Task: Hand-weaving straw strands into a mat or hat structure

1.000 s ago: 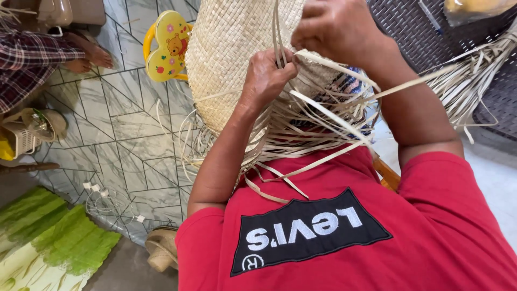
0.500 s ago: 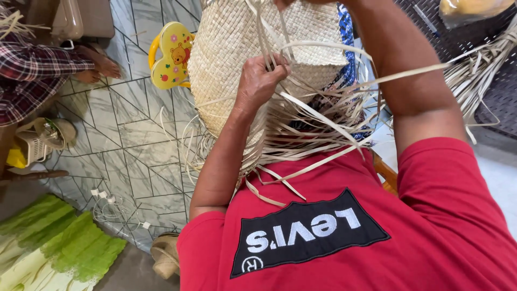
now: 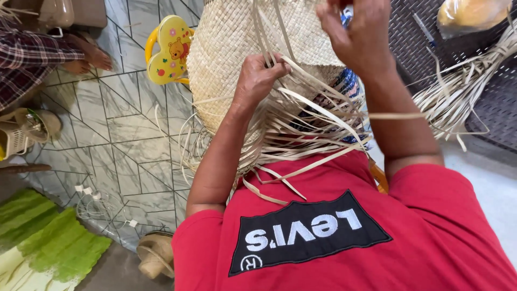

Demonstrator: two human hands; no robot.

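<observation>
— Red shirt (image 3: 344, 237) fills the bottom of the view, with a black patch on the chest. What sits above it?

— Tiled floor (image 3: 107, 134) on the left, grey with thin dark lines, and a dark woven mat (image 3: 484, 108) on the right. Next in size, the basket (image 3: 231, 54): pale straw, half woven, held up against the person's lap at top centre.

— And the loose ends?

— Long flat strips (image 3: 301, 129) fan out from the basket's lower edge, down over the shirt. A second bundle of strips (image 3: 458, 91) lies on the mat at the right, apart from the basket.

— The hands?

— Left hand (image 3: 257, 78) rests on the basket's woven wall, fingers curled shut on a few strips where they leave the weave. Right hand (image 3: 358, 37) is higher, just beside the basket's top, fingers pinched on strips that run upward; the fingertips are partly cut off by the frame edge.

— Anything else around?

— Green mat (image 3: 54, 242) in the lower left corner. Another person's bare feet (image 3: 86, 56) and a plaid sleeve (image 3: 27, 64) at upper left. A yellow heart-shaped stool (image 3: 169, 54) stands just beside the basket, partly behind it. A white cable (image 3: 97, 202) lies coiled on the floor, near the green mat.
</observation>
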